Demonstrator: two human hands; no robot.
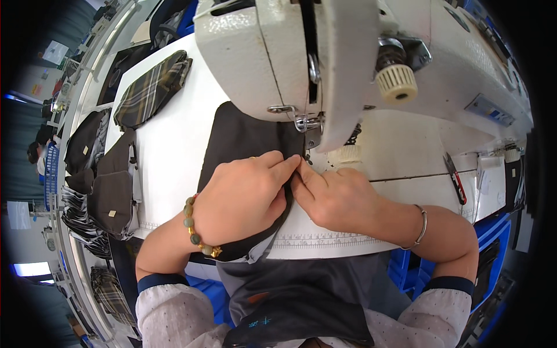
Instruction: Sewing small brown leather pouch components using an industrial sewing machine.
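Beneath the head of the white sewing machine [249,64], a dark cloth [243,133] is laid on the white table [174,139], its right edge just in front of the presser foot [313,142]. The cloth is covered by the left hand [246,194], whose index finger is stretched to that edge; the same edge is met from the other side by the right hand [342,200]. The fingertips of both are drawn together there, and the edge appears to be pinched by them; how firmly cannot be told. Fingertips could be caught if the machine were started with them so near the foot. The edge could be skewed if it were pulled unevenly by the two hands, and a pucker could be trapped under the fingers unseen. The cloth's near end, lying at the table's front rim beside the ruler strip [325,239], could be dragged if snagged there.
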